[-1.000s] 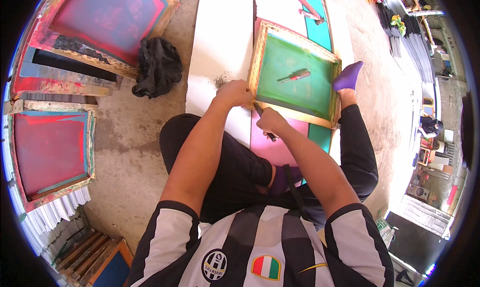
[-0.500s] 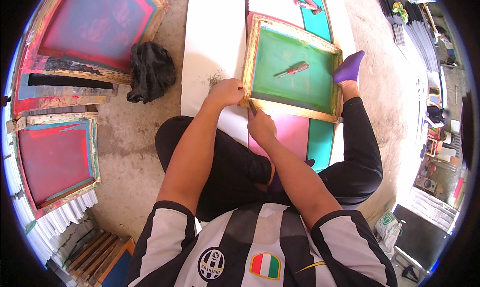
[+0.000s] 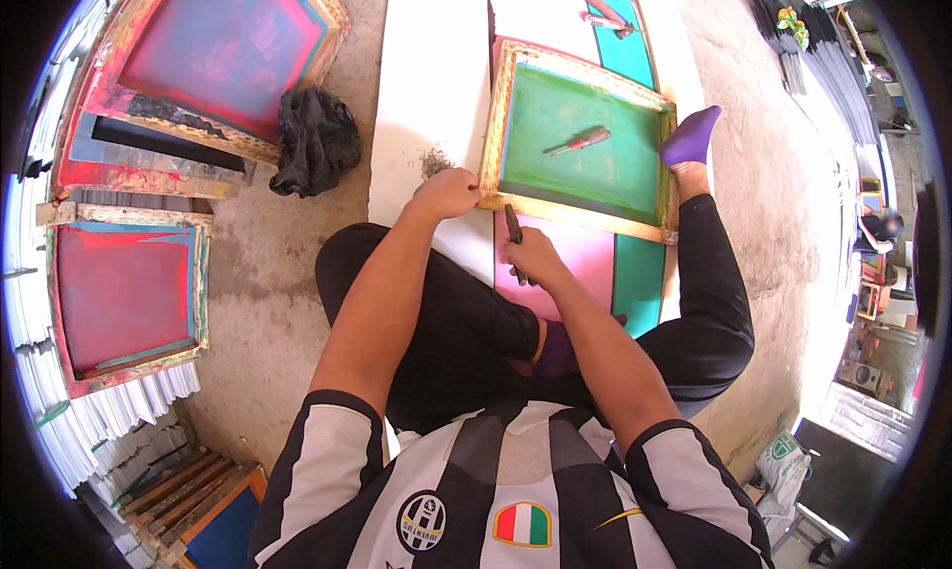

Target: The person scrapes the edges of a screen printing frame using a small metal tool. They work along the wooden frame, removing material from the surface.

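Note:
A wooden screen-printing frame with green mesh lies flat in front of me. My left hand is closed on its near left corner, fingertips at the wood. Just off the frame's near edge, my right hand is wrapped round dark pliers, whose upper end points at the wood without touching it. A screwdriver with a reddish translucent handle rests on the mesh. My foot in a purple sock presses against the frame's right side.
Under the frame lie white, pink and teal boards. A hammer lies beyond it. At left are a black plastic bag and more printing frames. Another person is far right, near stacked sheets.
My right hand has drawn the pliers back from the frame's near edge toward me, turning them more upright. My left hand stays at the corner. The view has shifted slightly.

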